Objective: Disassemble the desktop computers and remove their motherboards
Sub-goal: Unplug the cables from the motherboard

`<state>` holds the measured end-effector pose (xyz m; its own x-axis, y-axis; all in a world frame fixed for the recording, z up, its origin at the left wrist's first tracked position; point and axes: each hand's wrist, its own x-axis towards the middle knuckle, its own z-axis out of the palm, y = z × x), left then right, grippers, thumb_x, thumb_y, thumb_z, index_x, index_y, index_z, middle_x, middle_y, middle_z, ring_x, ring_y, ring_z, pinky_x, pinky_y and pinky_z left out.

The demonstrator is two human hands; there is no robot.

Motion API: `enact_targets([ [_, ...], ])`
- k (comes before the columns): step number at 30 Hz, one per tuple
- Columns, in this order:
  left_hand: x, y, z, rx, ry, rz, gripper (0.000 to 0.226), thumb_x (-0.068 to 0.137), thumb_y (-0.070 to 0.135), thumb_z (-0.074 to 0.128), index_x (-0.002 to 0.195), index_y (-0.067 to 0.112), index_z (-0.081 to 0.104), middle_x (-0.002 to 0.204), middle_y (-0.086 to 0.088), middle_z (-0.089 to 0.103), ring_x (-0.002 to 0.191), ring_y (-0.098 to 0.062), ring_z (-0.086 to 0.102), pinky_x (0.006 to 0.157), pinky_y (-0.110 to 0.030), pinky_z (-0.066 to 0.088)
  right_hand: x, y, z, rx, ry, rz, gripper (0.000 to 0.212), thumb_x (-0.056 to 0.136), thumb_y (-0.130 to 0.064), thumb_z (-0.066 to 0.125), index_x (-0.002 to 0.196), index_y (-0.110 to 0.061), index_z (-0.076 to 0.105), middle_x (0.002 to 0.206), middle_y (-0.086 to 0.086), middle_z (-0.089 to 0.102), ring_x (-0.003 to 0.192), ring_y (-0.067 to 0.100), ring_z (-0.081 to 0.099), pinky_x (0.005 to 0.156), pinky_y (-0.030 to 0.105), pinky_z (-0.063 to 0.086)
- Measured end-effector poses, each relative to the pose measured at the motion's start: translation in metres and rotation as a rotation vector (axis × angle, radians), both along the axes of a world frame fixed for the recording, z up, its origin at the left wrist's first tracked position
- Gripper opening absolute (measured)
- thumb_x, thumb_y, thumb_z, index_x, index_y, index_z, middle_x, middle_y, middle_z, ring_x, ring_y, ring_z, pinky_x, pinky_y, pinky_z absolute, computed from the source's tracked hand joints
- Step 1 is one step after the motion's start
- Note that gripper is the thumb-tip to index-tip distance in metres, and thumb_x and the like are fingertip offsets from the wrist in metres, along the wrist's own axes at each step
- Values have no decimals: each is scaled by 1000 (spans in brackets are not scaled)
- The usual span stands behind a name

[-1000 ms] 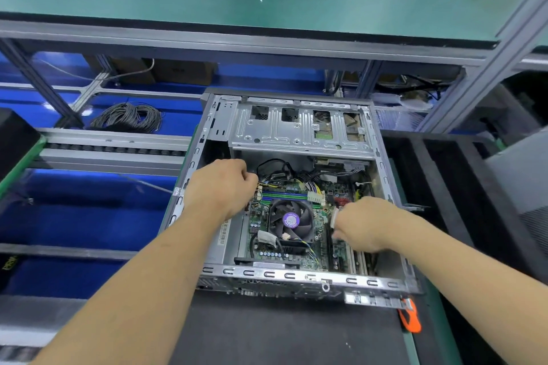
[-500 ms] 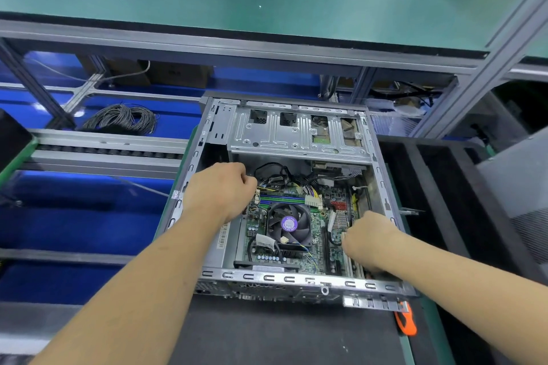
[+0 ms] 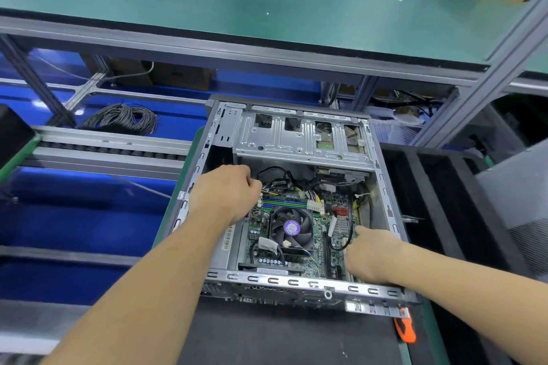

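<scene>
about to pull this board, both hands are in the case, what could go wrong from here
1. Cables still cross the motherboard; lifting now could strain the connectors.
2. The left hand works beside the case wall, whose sheet-metal edge may scrape it.
3. The right hand might snag the black wire loop.

An open grey desktop case (image 3: 299, 142) lies on its side on the dark mat at the workbench's near edge. Its green motherboard (image 3: 323, 234) sits flat inside, cables attached, with a black fan (image 3: 292, 228) near centre.
</scene>
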<state>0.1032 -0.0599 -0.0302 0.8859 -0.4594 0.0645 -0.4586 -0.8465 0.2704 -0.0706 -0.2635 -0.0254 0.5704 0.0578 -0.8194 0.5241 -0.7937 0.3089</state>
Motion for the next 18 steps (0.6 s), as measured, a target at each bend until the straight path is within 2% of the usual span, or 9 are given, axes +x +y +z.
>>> enact_targets([
  [3,-1,0,0,-17,-3,8,28,89,40,40,71,24,55,62,5,57,55,-13,52,47,-25,37,-1,-2,-2,20,-7,11,26,97,5,40,102,-2,65,105,17,66,99,36,62,118,56,21],
  [8,-1,1,-1,-28,3,6,28,89,40,40,72,24,54,64,4,57,57,-13,52,49,-26,40,-2,-6,-7,68,-25,84,23,96,5,42,98,-2,64,102,18,65,93,36,61,108,54,29],
  [13,-2,1,-3,-41,-15,-5,31,90,42,37,71,24,54,62,5,57,57,-13,52,49,-26,39,-2,-11,-14,114,-14,76,24,94,5,42,89,-4,63,97,17,64,89,34,60,109,55,30],
  [18,-1,3,-3,9,-23,-17,38,89,42,37,67,20,59,55,2,56,52,-15,53,46,-24,39,-2,-6,-13,93,-17,129,24,95,3,40,95,-1,64,97,17,64,87,33,61,106,52,28],
])
